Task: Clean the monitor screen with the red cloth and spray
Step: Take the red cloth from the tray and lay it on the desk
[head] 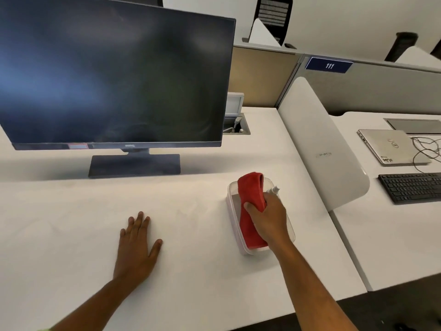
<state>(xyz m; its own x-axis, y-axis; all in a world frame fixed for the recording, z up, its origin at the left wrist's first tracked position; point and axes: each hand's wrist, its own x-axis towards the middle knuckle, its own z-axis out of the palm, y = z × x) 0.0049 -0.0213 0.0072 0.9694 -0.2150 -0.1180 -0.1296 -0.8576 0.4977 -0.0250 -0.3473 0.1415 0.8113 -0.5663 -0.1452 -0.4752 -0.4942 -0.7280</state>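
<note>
While the left hand (137,244) lies flat, fingers spread, on the white surface (71,223), the right hand (268,217) grips the red cloth (250,199), lengthwise in a clear container (232,206), over a spray bottle (274,190). Its monitor (114,75) stands beyond, unobstructed.

Open-plan office for sure; white desk (71,211), monitor (107,72) at 11 o'clock, numbered partition (328,65) at 1, laptop (391,146) and keyboard (412,187) around 3.
</note>
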